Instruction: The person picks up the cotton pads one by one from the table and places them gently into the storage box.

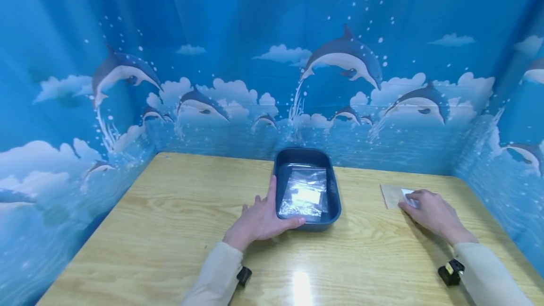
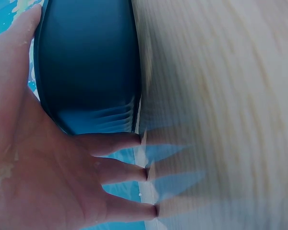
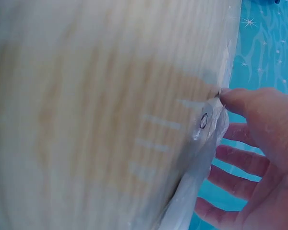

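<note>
A dark blue rectangular tray stands at the middle of the table near the back. Clear plastic bags lie in a loose stack inside it. My left hand is spread at the tray's near left corner, thumb along the front rim and index finger along the left side; its other fingers reach out straight over the table. Toward the right, my right hand pinches a small plastic packet between thumb and fingers. Its brown part sticks out left of the fingers, low over the tabletop.
The light wood table has its back edge close to a blue dolphin-print curtain, which also hangs along both sides. Small black devices sit at the left wrist and the right wrist.
</note>
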`<state>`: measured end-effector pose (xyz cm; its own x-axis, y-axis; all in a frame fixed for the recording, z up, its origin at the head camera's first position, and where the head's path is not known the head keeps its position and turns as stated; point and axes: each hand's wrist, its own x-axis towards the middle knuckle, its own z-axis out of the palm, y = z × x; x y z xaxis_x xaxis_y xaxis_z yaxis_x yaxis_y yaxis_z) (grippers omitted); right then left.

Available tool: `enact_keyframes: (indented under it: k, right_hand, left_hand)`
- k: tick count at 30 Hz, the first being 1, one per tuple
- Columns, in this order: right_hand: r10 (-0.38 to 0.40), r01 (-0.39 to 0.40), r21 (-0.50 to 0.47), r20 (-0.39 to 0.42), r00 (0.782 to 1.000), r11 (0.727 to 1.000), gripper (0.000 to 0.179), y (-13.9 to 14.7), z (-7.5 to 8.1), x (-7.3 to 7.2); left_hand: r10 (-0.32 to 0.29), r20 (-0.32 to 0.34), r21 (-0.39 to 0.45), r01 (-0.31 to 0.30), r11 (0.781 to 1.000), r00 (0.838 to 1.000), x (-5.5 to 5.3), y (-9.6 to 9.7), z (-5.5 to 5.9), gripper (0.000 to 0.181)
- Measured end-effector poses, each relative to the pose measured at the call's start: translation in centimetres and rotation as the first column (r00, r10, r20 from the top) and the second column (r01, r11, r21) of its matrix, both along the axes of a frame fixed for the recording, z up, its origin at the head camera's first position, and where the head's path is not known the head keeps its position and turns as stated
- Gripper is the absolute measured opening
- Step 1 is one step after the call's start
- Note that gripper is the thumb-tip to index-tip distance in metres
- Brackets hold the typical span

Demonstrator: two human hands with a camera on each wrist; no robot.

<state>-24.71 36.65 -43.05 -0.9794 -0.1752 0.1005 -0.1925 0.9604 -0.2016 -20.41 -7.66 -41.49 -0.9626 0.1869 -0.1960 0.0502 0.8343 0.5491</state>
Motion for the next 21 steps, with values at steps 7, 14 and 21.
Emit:
enact_keyframes:
  k: [7,14,21]
  right_hand:
    - [0.044,-0.044,0.007,-0.043,0.998,0.999,0.032,0.17,-0.26,-0.01]
    - [0.081,-0.079,0.016,-0.087,0.993,0.997,0.025,0.05,-0.26,-0.07]
    - [0.079,-0.081,-0.006,-0.111,0.991,0.997,0.022,-0.04,-0.18,0.04]
  left_hand:
    - [0.000,-0.001,0.006,0.000,1.000,1.000,0.05,-0.02,0.15,0.131]
    - [-0.003,-0.004,0.013,0.004,1.000,1.000,0.00,-0.10,0.17,0.131]
    - [-0.008,-0.003,0.010,0.008,1.000,1.000,-0.01,-0.14,0.06,0.131]
